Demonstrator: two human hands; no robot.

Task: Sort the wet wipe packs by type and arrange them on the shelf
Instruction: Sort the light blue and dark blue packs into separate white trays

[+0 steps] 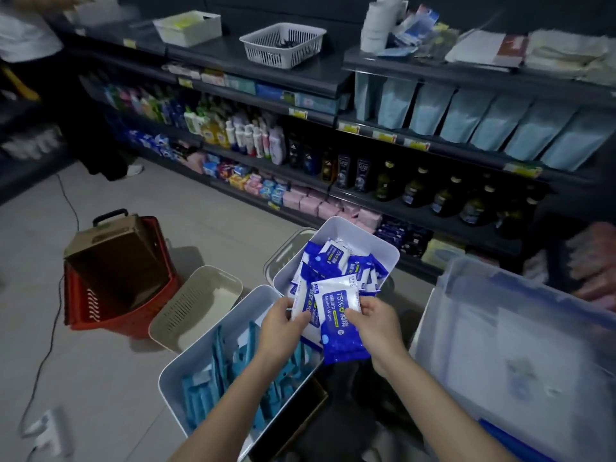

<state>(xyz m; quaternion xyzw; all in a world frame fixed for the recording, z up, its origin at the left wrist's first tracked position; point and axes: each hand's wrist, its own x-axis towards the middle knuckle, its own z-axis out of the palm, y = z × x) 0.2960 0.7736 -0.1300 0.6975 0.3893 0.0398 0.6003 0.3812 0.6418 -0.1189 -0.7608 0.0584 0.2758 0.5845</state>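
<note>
Because the stack (pixel 336 315) of wipe packs is several slick film pouches held only at their side edges, the likeliest mishap is one sliding out. The left grip (pixel 283 325) pinches the stack's left edge with thumb on top and fingers curled under, and the right grip (pixel 376 320) pinches the right edge the same way. Neither seems to have a firm hold on the lowest pack, which hangs down past the others, so I judge it the first to go. The stack sits in the air just above where two white bins meet, over the near rim of the far bin (pixel 395 253) and the far corner of the near bin (pixel 166 375). A dropped pack could therefore land among the teal packs (pixel 213 388) standing in the near bin and mix the types. The pouches are also fanned unevenly, so squaring them or lifting them toward the shelf (pixel 410 216) with one grip could let the pile shear apart. As for looks, each pack is a flat, soft pouch, white at one end and deep blue at the other, with a blue panel reading "75%" and "Alcohol Wipes". The loose packs (pixel 333 258) heaped in the far bin carry the same colours and appear to be the same type.
</note>
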